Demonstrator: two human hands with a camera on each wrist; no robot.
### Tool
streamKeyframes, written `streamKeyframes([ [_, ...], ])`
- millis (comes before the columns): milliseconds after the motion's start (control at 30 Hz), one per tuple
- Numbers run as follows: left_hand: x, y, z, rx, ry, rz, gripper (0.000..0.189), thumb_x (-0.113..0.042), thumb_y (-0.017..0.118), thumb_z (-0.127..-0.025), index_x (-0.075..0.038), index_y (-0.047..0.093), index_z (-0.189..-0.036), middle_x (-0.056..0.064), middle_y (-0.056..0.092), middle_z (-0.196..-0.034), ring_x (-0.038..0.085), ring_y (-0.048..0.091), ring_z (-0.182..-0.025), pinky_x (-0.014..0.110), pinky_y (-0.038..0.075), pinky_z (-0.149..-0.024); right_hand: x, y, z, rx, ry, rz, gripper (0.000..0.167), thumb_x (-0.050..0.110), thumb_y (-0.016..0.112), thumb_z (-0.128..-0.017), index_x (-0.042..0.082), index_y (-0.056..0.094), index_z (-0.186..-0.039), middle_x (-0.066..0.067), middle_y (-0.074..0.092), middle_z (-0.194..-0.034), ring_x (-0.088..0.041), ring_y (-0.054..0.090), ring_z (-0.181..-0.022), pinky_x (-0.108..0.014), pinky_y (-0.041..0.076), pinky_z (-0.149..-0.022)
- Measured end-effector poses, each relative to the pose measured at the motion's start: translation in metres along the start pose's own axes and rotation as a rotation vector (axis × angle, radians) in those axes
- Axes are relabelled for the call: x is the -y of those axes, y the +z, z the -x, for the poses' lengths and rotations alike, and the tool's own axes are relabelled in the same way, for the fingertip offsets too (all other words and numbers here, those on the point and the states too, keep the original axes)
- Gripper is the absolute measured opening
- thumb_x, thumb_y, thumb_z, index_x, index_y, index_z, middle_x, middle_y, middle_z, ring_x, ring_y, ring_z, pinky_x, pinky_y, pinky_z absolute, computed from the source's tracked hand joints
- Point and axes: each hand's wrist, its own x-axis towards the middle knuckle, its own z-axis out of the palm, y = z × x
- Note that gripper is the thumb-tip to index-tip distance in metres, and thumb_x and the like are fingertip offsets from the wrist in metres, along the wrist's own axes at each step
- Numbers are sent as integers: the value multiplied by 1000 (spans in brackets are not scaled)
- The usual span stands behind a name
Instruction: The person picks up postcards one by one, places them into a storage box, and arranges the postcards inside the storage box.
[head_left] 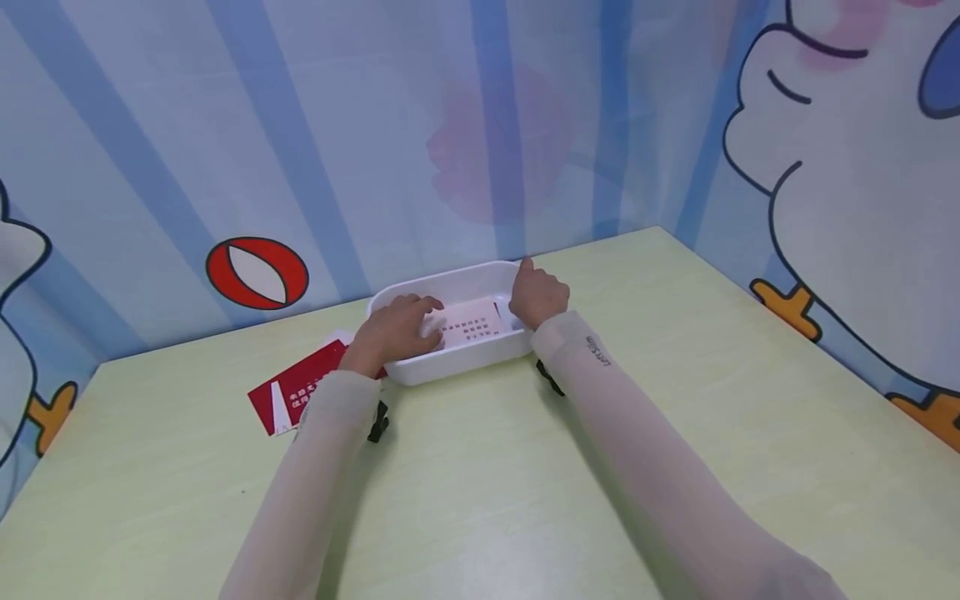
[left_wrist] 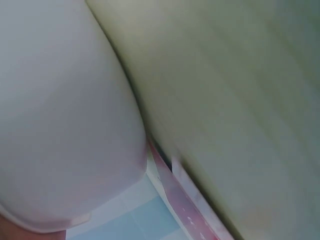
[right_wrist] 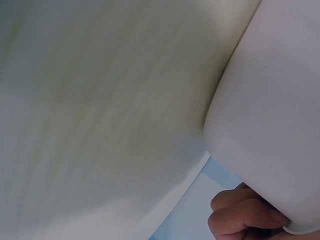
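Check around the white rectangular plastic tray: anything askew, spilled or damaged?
The flat red paper with white lettering lies askew on the pale yellow-green table outside the tray, whereas pale printed paper lies inside. No spill or damage shows, though the pale left sleeve hides part of the red paper.

A pale yellow-green counter point(head_left: 465, 492) with faint grain spreads below, one small dark speck on its left part; its far right corner meets the spot where two sides of a light blue backdrop point(head_left: 352, 150) come together. Broad darker blue stripes run down the cloth, and a blurred pink shape point(head_left: 495, 146) sits among them. Left of it, just above the counter's back edge, is a printed red oval ball point(head_left: 257, 273) with a white lens shape across it. A large white cartoon figure point(head_left: 862, 225), outlined in dark, fills the right side, with a blue oval point(head_left: 941, 75) near the picture's edge and two orange feet point(head_left: 791, 310) below. Part of another white figure point(head_left: 15, 333) shows at far left.
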Motion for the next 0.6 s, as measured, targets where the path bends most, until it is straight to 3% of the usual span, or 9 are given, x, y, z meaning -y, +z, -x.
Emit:
streamKeyframes([
  [400, 4, -1, -2, -112, 9, 146, 43, -27, 54, -99, -13, 52, -139, 11, 57, -138, 30, 50, -131, 53, 41, -113, -2, 2, -3, -10, -17, 36, 51, 20, 50, -100, 4, 36, -146, -15, 69, -116, -29, 69, -103, -45, 54, -95],
  [600, 4, -9, 0, -123, -21, 216, 44, -27, 53, -100, -13, 50, -142, 12, 57, -137, 33, 51, -130, 55, 43, -110, -1, 1, -3, -21, -19, 44, 49, 20, 50, -100, 4, 38, -145, -14, 69, -114, -29, 70, -100, -44, 55, -93],
])
